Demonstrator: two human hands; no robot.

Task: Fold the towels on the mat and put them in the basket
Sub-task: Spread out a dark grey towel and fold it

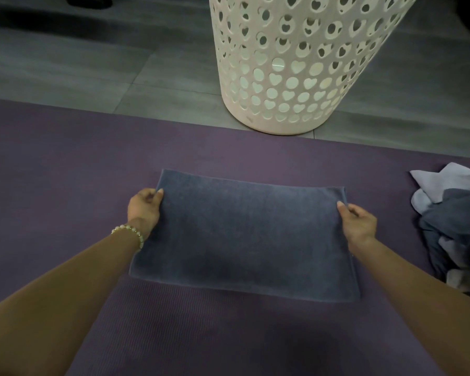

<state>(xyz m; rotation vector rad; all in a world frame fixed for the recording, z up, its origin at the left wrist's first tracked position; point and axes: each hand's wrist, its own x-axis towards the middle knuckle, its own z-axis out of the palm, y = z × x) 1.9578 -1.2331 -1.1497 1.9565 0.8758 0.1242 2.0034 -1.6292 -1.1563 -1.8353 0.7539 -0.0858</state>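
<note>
Left grip [144, 207] is clamped on the left short edge of the blue-grey towel [244, 234], thumb on top and fingers curled under the hem. Right grip [358, 219] has the same pinch on the right short edge. Both grips sit toward the far half of their edges.

The towel spans between the two grips, lying flat on the purple mat [65, 158] as a neat rectangle. Its far right corner shows stacked layers. My forearms run along both sides of it, and the beaded bracelet [128, 232] is on the left wrist.

Surroundings:
- The basket [296, 63] is ahead of both grips, offset toward the right one. It's white with heart-shaped holes and stands on the grey tiled floor [65, 71], its base just beside the mat's far edge. I can't tell whether they touch. The rim is out of frame, so the contents are unknown.
- Between the towel's far edge and the basket there's a strip of mat, then floor.
- The towel pile [456, 226] is outboard of the right grip, on the mat and apart from the held towel. It's crumpled, pale lilac and dark blue-grey pieces mixed, and cut off by the frame edge.
- There's a dark shape far ahead, outboard of the left grip, too cropped to identify.
</note>
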